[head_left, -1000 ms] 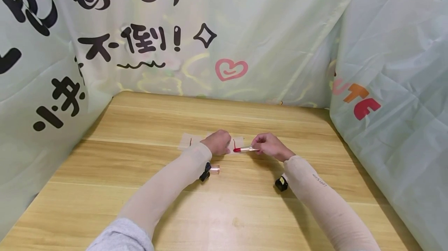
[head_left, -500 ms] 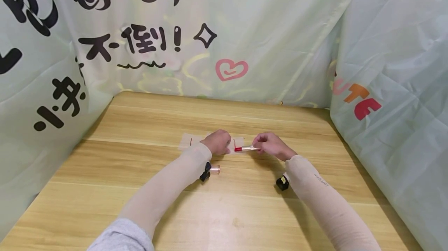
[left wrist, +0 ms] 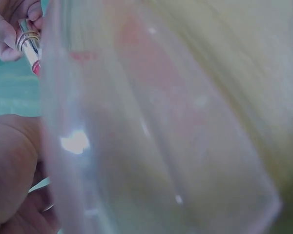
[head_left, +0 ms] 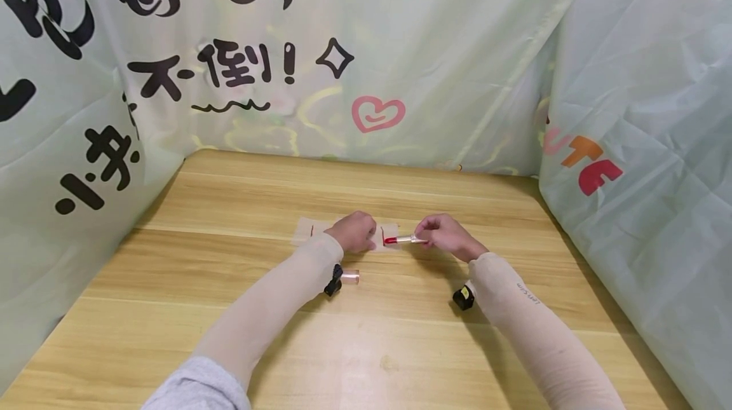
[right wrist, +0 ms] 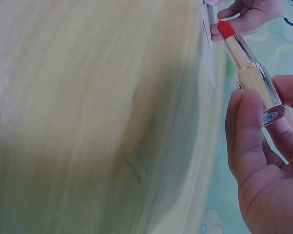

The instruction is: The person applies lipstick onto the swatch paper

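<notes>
My right hand (head_left: 448, 235) pinches a lipstick (head_left: 406, 239) with a gold-silver tube between thumb and fingers. The red bullet points left, at the right part of a thin pale paper strip (head_left: 391, 230); whether it touches the paper I cannot tell. Thin red lines mark the strip on both sides of my left hand (head_left: 354, 232), which rests on its middle and hides that part. In the right wrist view the lipstick (right wrist: 251, 73) is tilted, bullet upward in the frame. A pinkish clear cap (head_left: 351, 277) lies near my left wrist, and this cap (left wrist: 161, 122) fills much of the left wrist view, blurred.
The wooden table (head_left: 366, 334) has a light grain. Pale printed cloth (head_left: 446, 79) hangs around its back and sides. Black wrist cameras sit on both wrists, the right one (head_left: 463, 297) just above the table.
The right hand has shifted slightly right and away from me with the lipstick, so the bullet sits a little higher beside the red line. The left hand has barely moved.
</notes>
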Tool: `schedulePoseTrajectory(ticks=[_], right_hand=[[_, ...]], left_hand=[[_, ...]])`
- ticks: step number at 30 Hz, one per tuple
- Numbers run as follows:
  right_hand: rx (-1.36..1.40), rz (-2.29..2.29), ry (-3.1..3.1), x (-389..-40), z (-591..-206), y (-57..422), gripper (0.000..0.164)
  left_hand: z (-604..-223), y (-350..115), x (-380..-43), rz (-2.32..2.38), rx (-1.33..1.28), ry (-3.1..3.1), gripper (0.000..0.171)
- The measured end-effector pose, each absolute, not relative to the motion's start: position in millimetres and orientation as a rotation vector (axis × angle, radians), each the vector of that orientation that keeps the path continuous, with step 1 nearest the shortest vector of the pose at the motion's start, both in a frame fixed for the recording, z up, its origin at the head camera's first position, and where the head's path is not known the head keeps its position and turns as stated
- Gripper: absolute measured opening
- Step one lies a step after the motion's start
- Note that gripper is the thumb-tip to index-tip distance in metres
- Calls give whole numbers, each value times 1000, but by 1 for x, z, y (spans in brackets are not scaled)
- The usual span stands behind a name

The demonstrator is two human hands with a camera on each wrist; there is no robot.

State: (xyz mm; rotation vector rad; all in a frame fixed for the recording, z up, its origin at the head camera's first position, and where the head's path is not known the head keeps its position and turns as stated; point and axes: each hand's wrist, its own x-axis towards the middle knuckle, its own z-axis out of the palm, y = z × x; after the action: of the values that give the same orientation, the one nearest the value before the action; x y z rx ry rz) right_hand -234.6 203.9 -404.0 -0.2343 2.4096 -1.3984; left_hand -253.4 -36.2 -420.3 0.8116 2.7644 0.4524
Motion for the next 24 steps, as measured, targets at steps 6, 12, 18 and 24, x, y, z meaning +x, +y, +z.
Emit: schedulePoseTrajectory(ticks=[6, 12, 18, 24], right_hand=[[-226, -1429, 2392, -233, -401, 203, 11], [-215, -1495, 2348, -232, -404, 206, 14], [-187, -1595, 2302, -228, -405, 207, 16], [-150, -1760, 2202, -222, -407, 205, 13]], left_hand=[[-423, -46, -256, 478, 834, 2770, 26], [-418, -53, -253, 533, 792, 2765, 33], [-411, -60, -248, 673, 729, 2771, 38], [-411, -69, -241, 818, 690, 2777, 42]])
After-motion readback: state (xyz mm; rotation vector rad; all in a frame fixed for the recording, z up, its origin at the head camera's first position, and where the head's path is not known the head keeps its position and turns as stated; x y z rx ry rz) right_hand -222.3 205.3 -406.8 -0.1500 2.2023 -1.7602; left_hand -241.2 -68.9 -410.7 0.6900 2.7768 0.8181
